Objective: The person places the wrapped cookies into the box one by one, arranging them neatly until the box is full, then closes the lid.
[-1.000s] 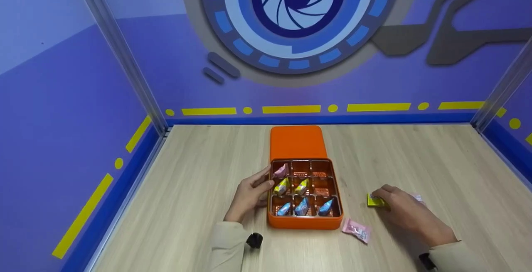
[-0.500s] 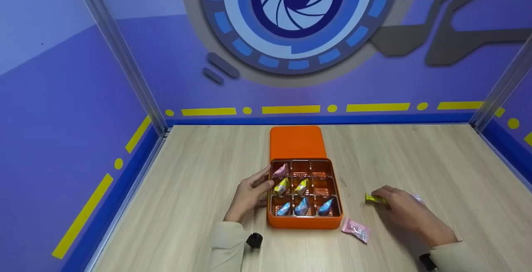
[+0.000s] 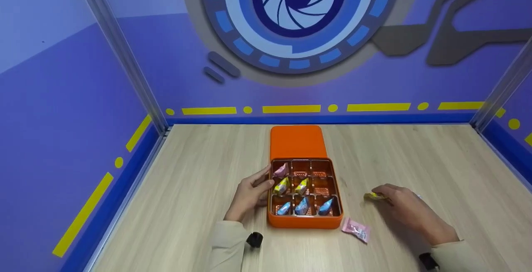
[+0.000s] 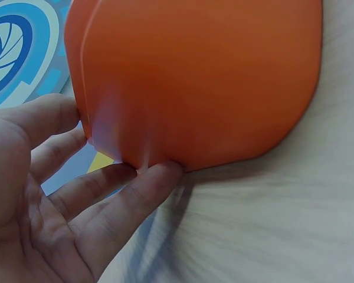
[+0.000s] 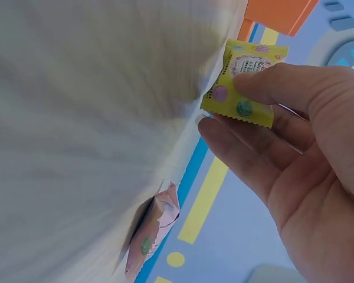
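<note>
pink sachet point(image 3: 355, 230) lies on surface point(image 3: 199, 205), nearest | right hand point(image 3: 405, 209) pinches yellow sachet point(image 3: 373, 196), just above surface, right of orange box point(image 3: 304, 222) | left hand point(image 3: 249, 193) fingers straight against box's left wall | 3 of 9 cells bare

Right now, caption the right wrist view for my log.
Right hand pinches a yellow candy packet above the wooden table; a pink packet lies nearby.

One orange nine-compartment box point(image 3: 305, 218) holds three blue sweets point(image 3: 303, 207), two yellow point(image 3: 282, 185), one pink point(image 3: 281, 170). Outside it are one yellow sweet point(image 5: 243, 82) and one pink sweet point(image 3: 356, 229).
</note>
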### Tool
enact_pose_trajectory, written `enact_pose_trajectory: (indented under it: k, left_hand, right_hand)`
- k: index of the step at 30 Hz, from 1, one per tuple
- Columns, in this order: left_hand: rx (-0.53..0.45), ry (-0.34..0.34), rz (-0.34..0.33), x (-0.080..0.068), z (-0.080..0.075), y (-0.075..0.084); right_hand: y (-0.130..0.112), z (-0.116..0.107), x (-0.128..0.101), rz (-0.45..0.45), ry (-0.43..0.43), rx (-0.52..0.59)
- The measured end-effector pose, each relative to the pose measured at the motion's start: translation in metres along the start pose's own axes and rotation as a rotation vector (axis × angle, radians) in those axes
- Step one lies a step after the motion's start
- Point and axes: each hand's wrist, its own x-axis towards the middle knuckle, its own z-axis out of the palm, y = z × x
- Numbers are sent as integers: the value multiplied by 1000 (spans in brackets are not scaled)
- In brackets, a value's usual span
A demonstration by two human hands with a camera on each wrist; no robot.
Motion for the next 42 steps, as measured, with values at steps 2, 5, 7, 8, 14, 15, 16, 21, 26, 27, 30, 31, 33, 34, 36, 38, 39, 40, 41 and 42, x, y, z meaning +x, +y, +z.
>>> enact_pose_trajectory:
  k: [2, 5, 7, 8, 14, 15, 16, 21, 26, 27, 30, 31, 33, 34, 36, 38, 39, 40, 41, 42]
  left_hand:
    - [4, 2, 3, 0, 0, 0]
    - [19, 4, 9, 0, 0, 0]
    - [27, 3, 13, -1, -1, 0]
    - [29, 3, 15, -1, -1, 0]
    - [36, -1, 37, -1, -1, 0]
    - [36, -1, 38, 0, -1, 0]
    - [30, -1, 36, 0, -1, 0]
    - [41, 6, 42, 0, -1, -1]
    - [23, 0, 30, 0, -1, -1]
    - [18, -1, 27, 0, -1, -1]
    - [13, -2, 25, -1, -1, -1]
    - [13, -1, 26, -1, -1, -1]
    - [14, -1, 26, -1, -1, -1]
    - [12, -2, 22, -1, -1, -1]
    - [5, -4, 14, 0, -1, -1]
    - [1, -6, 9, 0, -1, -1]
    - [3, -5, 8, 0, -1, -1]
    - [8, -4, 8, 0, -1, 0]
    - [14, -4, 9, -1, -1, 0]
    - [20, -2, 9, -1, -2, 0]
  right_hand:
    - [-1, 0, 0, 4, 10, 9]
    - [-2, 0, 2, 17, 11, 29]
    - [-4, -1, 3, 37, 4, 42]
    - [-4, -1, 4, 45, 0, 49]
    - [-6, -3, 8, 25, 29, 55]
    - [-7, -3, 8, 19, 32, 58]
    - [-7, -4, 9, 21, 30, 65]
    - [-10, -4, 13, -11, 58, 99]
    - [-14, -2, 18, -67, 136, 121]
    - [-15, -2, 19, -72, 140, 123]
    - [-19, -2, 23, -78, 146, 135]
    - [-20, -2, 25, -82, 147, 138]
    - [-22, -3, 27, -88, 149, 147]
    - [-23, -3, 28, -90, 151, 153]
    - [-25, -4, 30, -83, 148, 164]
    - [-26, -4, 32, -92, 161, 174]
    - [-26, -4, 33, -110, 174, 178]
    - [-27, -4, 34, -123, 184, 180]
    - [-27, -4, 35, -133, 192, 183]
    - [-27, -4, 36, -145, 201, 182]
